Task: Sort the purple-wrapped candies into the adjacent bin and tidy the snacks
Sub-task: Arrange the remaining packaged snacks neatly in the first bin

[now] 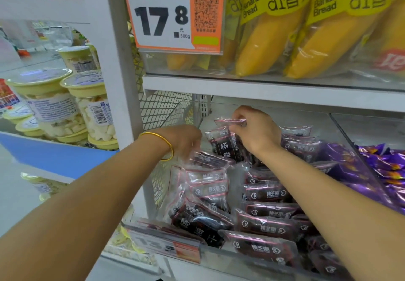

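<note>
Purple-wrapped candies (385,166) lie heaped at 3 o'clock in the head view, against a clear divider (350,140) that slants across the lower shelf. (Whether the nearest purple pieces sit on the dark packets' side or merely show through the clear wall cannot be determined.) Dark packets (266,212) with pink-edged seams fill the clear bin (219,265) from centre to 6 o'clock, stacked in overlapping rows. Several at 7 o'clock are tilted and out of line.

Right hand (256,131), just above centre, pinches the top seam of a raised packet (230,122) between thumb and fingertips, holding it above the pile. An upright packet (222,145) stands directly beneath the raised one. Left hand (184,140), at 9 o'clock from the right hand, reaches down onto a blurred packet (208,160). Its fingers are hidden and smeared, so its grip cannot be told. A gold bangle (163,143) circles that wrist.

At 12 o'clock an orange price tag (166,13) reads 17.8, hung on the upper shelf beside banana bread packs (274,35) at 1 o'clock. Yellow-lidded jars (54,101) stand on a neighbouring rack at 9 o'clock. A second price label (166,244) is fixed to the bin's front edge at 7 o'clock.
</note>
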### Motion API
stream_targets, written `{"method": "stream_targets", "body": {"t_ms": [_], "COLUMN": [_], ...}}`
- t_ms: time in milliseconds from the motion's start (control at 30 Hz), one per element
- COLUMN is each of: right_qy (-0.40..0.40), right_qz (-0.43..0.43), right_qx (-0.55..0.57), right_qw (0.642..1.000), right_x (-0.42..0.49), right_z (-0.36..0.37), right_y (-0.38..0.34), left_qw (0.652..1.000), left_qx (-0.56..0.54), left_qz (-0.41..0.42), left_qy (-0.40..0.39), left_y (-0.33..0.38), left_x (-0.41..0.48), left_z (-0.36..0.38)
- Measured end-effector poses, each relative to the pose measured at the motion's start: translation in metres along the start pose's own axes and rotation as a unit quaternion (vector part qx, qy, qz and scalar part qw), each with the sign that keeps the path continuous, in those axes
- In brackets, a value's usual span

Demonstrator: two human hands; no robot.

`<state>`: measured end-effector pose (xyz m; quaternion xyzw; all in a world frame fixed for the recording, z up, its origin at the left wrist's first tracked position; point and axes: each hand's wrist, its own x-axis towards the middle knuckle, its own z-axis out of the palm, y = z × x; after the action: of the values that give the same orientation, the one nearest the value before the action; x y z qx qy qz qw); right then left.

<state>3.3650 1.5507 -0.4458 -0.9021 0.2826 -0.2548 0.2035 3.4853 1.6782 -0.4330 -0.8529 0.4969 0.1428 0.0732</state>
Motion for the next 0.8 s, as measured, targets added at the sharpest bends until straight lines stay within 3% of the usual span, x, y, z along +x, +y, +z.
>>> {"method": "stream_targets", "body": {"t_ms": [233, 300, 433, 533, 600, 700, 733, 800], "right_qy": [0.033, 0.013, -0.044, -0.071, -0.084, -0.088, -0.081, -0.095], "right_qz": [0.046, 0.046, 0.014, -0.011, -0.017, -0.028, -0.041, -0.086], "right_qx": [0.044, 0.078, 0.079, 0.013, -0.035, -0.085, -0.077, -0.044], "right_qw": [0.997, 0.996, 0.996, 0.997, 0.996, 0.992, 0.993, 0.991], "right_x": [0.007, 0.008, 0.009, 0.011, 0.011, 0.007, 0.005, -0.003], "right_z": [0.004, 0.003, -0.004, -0.007, -0.007, -0.010, -0.013, -0.018], "right_y": [-0.001, -0.001, 0.007, 0.010, 0.009, 0.005, 0.002, -0.005], "left_qw": [0.968, 0.953, 0.906, 0.888, 0.887, 0.871, 0.841, 0.731], "left_qx": [-0.126, -0.132, -0.254, -0.206, -0.270, -0.427, -0.488, -0.656], "left_qz": [0.155, 0.161, 0.099, -0.005, -0.056, -0.028, -0.011, -0.008], "left_qy": [0.153, 0.218, 0.324, 0.411, 0.371, 0.243, 0.231, 0.189], "left_y": [0.018, 0.031, 0.044, 0.045, 0.045, 0.044, 0.045, 0.051], "left_x": [-0.029, -0.025, -0.012, -0.003, 0.000, 0.004, 0.004, 0.001], "left_z": [-0.009, -0.004, 0.021, 0.038, 0.043, 0.040, 0.036, 0.021]}}
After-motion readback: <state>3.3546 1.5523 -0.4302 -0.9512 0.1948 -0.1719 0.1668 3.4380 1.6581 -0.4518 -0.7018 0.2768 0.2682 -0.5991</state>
